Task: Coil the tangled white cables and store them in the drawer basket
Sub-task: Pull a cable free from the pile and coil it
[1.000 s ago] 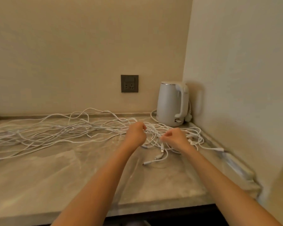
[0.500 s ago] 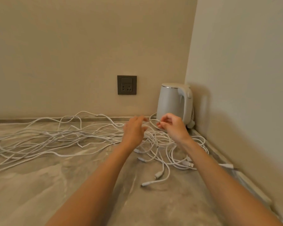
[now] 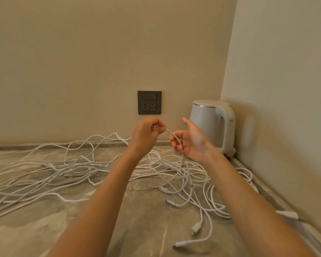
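Raised off tangle (image 3: 93,168) since earlier, left hand (image 3: 146,135) pinching a cable (image 3: 171,133), right hand (image 3: 190,142) curled round it, tangle cut off left, bare countertop (image 3: 137,229) in front.

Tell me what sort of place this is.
Likely a home or hotel-room counter nook, perhaps a kitchenette: a marbled stone counter set in a wall corner, a dark wall socket above it, and a white electric kettle at the back. Loose white cables sprawl across it.
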